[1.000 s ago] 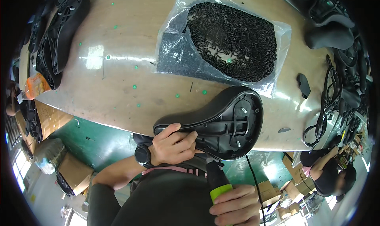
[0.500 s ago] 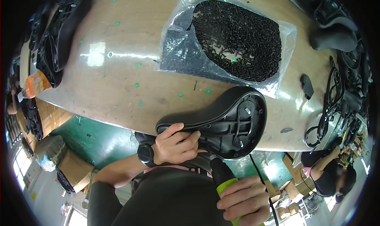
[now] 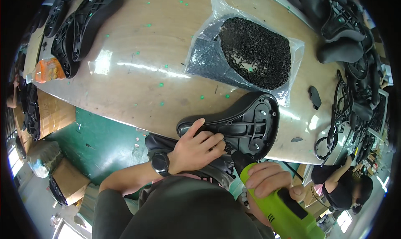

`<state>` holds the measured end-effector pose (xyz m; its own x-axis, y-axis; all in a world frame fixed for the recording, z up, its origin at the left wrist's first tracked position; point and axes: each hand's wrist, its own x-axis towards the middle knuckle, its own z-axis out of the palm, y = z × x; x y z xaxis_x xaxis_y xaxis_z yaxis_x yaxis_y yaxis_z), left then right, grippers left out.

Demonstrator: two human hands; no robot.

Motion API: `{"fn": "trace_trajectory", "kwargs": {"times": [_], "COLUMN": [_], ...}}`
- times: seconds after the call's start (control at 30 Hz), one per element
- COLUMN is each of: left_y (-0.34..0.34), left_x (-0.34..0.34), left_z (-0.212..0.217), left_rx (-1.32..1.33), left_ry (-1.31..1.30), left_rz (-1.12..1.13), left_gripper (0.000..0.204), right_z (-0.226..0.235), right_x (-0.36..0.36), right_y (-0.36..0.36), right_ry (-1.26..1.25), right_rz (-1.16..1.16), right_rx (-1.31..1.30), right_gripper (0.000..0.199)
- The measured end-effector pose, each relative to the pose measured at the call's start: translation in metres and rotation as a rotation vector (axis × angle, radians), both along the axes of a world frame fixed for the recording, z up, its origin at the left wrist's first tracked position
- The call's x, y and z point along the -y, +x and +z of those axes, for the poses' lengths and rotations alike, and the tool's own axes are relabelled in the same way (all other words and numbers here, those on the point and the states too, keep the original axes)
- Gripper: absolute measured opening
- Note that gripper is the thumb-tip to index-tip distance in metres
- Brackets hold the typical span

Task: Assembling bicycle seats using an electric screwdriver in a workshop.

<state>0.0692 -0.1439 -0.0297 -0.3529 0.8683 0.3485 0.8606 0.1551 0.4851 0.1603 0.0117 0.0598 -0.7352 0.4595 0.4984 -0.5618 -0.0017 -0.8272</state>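
A black saddle (image 3: 238, 124) lies underside up at the table's near edge, showing its ribbed base and metal studs. My left hand (image 3: 199, 149) grips its narrow end, thumb along the rim and fingers bent over the underside. In my right hand (image 3: 269, 179) is a green and black power screwdriver (image 3: 275, 207), tilted toward the saddle. The tool's bit reaches the base beside my left fingertips; a screw at its tip cannot be made out. Beyond the saddle, an open clear plastic bag (image 3: 204, 57) holds a pile of small black screws (image 3: 267, 46).
More saddles (image 3: 98, 19) lie at the far left near an orange-labelled bottle (image 3: 49, 70). Black saddle parts and looped strips (image 3: 340, 109) crowd the right side. A small black piece (image 3: 314, 97) rests near them. Another person (image 3: 342, 184) works at the lower right. Cardboard boxes (image 3: 69, 178) stand lower left.
The view has shifted slightly. My right hand has swung the screwdriver to a flatter slant, showing more of its body. My left fingers have moved along the saddle, with the thumb more outstretched.
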Motion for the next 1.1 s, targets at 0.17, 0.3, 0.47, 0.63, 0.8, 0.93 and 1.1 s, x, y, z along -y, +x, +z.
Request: {"fn": "trace_trajectory", "kwargs": {"times": [0.17,0.3,0.47,0.63,0.8,0.93,1.1], "left_y": [0.011,0.005,-0.003,-0.003,-0.003,-0.004,-0.006], "left_x": [-0.004,-0.002,0.000,-0.001,-0.001,0.002,0.003], "left_z": [0.008,-0.004,-0.007,-0.010,-0.014,-0.017,-0.019], "left_rx": [0.084,0.095,0.060,0.073,0.037,0.023,0.037], "left_ry": [-0.036,0.050,0.046,0.101,0.102,0.098,0.102], "left_rz": [0.043,-0.015,-0.075,-0.025,-0.032,-0.046,-0.061], "left_gripper": [0.023,0.019,0.030,0.012,0.011,0.008,0.008], "right_z": [0.011,0.011,0.017,0.015,0.011,0.000,0.001], "right_x": [-0.006,0.004,0.003,-0.003,-0.005,-0.007,-0.007], "right_y": [0.001,0.001,0.002,0.003,0.003,0.000,-0.006], "right_ry": [0.080,-0.060,-0.185,-0.115,0.009,-0.027,0.071], "right_rz": [0.056,-0.119,-0.223,-0.154,-0.062,0.082,0.137], "right_rx": [0.073,0.048,0.070,0.091,0.078,-0.025,0.056], "right_gripper": [0.063,0.035,0.047,0.047,0.022,0.013,0.014]}}
